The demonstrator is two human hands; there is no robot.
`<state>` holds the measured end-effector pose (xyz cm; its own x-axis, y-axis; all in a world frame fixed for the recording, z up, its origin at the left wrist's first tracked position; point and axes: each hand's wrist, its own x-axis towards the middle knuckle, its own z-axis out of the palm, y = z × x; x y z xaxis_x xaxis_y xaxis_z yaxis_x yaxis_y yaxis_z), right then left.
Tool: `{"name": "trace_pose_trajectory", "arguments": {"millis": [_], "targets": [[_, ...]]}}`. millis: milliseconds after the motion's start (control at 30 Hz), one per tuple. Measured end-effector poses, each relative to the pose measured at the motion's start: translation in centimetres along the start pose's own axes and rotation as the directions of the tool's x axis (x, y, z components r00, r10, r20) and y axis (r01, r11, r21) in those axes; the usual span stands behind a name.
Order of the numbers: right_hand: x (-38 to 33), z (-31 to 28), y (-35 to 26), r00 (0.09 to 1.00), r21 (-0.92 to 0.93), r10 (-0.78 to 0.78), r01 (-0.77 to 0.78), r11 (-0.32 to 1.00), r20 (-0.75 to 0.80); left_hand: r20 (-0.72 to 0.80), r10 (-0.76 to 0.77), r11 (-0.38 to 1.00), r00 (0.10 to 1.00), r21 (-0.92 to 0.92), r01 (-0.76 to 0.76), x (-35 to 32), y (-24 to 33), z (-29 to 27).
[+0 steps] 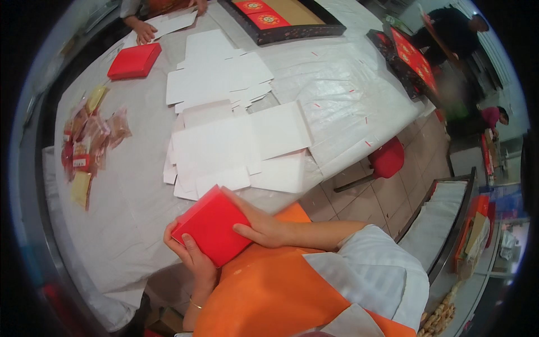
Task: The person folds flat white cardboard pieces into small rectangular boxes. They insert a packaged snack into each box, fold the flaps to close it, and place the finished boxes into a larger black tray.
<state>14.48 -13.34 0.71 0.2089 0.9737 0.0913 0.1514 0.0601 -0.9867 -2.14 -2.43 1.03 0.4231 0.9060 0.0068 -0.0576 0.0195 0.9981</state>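
A red box [212,229] is held between my two hands at the near edge of the table, in front of my orange apron. My left hand [195,259] grips its left and lower side, with the thumb on the top face. From the right, my right hand [264,226] closes on the opposite side, its thumb also on the top. Just beyond the box lie flat white cardboard blanks [216,149], stacked loosely. A second pile of white blanks [224,78] lies farther off.
Another red box [135,60] lies at the far left, near a co-worker's hand [145,31] on white card. Small wrapped packets [96,135] are heaped on the left. A dark patterned tray [297,35] holds red boxes at the back. A red stool [387,157] stands right of the table.
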Motion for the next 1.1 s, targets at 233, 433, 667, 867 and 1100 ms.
{"name": "trace_pose_trajectory", "arguments": {"millis": [233,433,667,867,1100], "targets": [[1.7,-8.6,0.4,0.849,-0.03,0.222,-0.268,0.963,-0.48,0.12,0.238,0.97,0.964,0.016,-0.241,4.1,2.8,2.6],[3.7,-28.0,6.9,0.5,0.078,0.021,0.094,0.993,-0.866,0.149,0.145,0.961,0.978,0.215,-0.175,4.0,1.9,0.3],[3.2,-28.6,8.3,0.425,-0.332,-0.123,-0.464,0.821,-0.897,0.197,0.16,0.847,0.967,0.475,-0.237,3.8,-0.3,-0.2],[1.4,-20.7,4.0,0.668,-0.384,0.136,-0.569,0.727,-0.732,0.244,0.165,0.822,0.956,0.502,-0.27,4.3,-0.9,0.2],[1.7,-12.6,0.2,0.703,0.511,0.415,-0.084,0.855,-0.578,0.216,0.002,0.965,0.976,0.255,-0.059,3.3,-0.8,1.0]]}}
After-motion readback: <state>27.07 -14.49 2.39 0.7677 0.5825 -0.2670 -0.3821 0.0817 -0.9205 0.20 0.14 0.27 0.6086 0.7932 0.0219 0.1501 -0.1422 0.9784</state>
